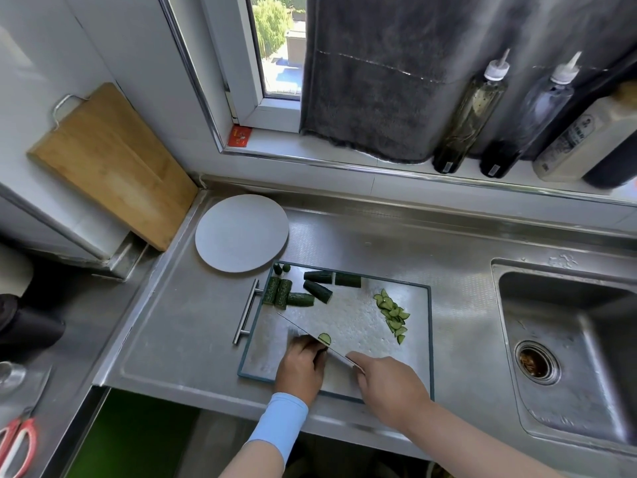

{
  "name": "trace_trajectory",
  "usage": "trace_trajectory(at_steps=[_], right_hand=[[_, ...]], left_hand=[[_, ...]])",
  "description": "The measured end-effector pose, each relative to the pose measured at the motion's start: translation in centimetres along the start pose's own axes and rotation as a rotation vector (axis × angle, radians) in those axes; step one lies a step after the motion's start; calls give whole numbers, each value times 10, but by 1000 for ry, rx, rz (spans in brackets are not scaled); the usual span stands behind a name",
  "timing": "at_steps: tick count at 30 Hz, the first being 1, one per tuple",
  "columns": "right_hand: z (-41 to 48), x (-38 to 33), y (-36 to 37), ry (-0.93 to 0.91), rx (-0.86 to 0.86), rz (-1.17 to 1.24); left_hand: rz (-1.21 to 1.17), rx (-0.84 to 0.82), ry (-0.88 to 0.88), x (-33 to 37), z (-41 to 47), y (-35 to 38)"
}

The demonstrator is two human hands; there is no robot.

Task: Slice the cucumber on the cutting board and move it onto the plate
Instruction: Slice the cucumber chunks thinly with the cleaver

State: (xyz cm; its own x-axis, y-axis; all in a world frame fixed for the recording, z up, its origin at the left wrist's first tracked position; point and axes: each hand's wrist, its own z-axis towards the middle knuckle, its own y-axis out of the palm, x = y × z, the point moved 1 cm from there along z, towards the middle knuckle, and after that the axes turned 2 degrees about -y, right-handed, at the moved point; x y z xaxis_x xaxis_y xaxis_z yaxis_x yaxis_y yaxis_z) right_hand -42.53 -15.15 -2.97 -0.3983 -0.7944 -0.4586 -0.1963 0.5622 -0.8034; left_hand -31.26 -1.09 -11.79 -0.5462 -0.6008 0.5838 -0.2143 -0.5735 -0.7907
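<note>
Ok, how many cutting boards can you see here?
2. A wooden board leans at the far left; a steel board lies flat on the counter, carrying the cucumber pieces. None appears hidden.

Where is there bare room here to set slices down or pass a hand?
Free: the whole plate; the board between cucumber chunks and slice pile; the counter strip behind it. Crowded: the near edge, where left hand holds a cucumber piece and right hand the knife.

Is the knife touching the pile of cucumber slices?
Apart. The head view shows bare cutting board between the knife and the pile of cucumber slices.
</note>
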Motion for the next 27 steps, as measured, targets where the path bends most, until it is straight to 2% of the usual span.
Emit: trace_trajectory(at_steps=[13,27], right_hand=[[13,-2,2,20,-60,15],[8,-4,3,5,-35,12]], left_hand=[[-33,-5,-32,-1,-3,3],[-34,-26,-59,-2,-4,2]])
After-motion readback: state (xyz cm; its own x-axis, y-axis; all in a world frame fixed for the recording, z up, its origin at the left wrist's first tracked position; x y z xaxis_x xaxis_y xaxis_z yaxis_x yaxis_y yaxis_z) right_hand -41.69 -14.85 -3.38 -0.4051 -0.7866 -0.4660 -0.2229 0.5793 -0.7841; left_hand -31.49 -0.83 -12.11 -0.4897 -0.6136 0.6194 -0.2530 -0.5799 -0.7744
